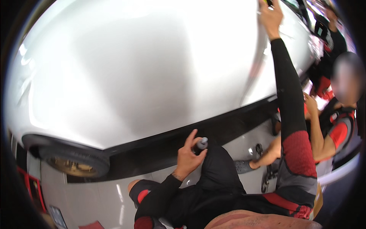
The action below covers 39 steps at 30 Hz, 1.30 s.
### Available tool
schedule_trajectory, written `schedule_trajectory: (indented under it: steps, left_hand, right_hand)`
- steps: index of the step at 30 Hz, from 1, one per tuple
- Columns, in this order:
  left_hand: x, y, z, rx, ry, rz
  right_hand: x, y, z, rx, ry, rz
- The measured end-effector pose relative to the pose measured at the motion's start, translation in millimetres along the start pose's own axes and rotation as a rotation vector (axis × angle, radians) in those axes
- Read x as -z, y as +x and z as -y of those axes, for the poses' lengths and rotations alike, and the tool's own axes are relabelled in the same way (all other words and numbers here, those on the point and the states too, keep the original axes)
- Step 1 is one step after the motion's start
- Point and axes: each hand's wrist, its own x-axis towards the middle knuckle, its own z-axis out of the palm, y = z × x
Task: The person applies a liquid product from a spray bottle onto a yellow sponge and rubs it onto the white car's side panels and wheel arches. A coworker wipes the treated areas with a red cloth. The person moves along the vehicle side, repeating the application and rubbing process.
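A silver-white car body panel point(137, 71) fills most of the view before me, with bright reflections across it. My left hand point(189, 156) is low, above my bent knee, with fingers curled around a small dark bottle point(201, 145) that has a pale tip. My right arm is stretched to the top of the view. There my right hand point(271, 17) grips a small yellow and black object point(268, 2) against the panel, near a door edge; the frame's rim and my fingers hide most of it.
A wheel with a gold-coloured rim point(70, 166) is at lower left, and a black sill point(183, 134) runs under the panel. Close on my right a person point(340, 134) sits low; another person point(334, 40) stands behind. A red cloth point(91, 225) lies on the tiled floor point(94, 197).
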Motion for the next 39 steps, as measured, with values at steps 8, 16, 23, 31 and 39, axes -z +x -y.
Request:
schedule_trajectory:
  steps: [8,16,23,31,39]
  left_hand:
    - [0,0,-3,-0.032,-0.063,0.023]
    - [-5,-2,6,0.012,-0.067,0.035]
    - [3,-5,-6,-0.028,0.0,-0.038]
    - [44,-18,-26,-0.064,0.221,-0.253]
    - [83,-72,-72,0.102,0.125,-0.53]
  right_hand:
    - [-45,-41,168,0.084,0.219,0.041]
    - [-87,-36,319,0.417,0.36,0.236]
    - [-5,-59,279,0.12,0.712,0.215]
    - [216,-357,204,-1.211,1.067,0.766]
    - [318,-486,222,-1.986,1.014,0.993]
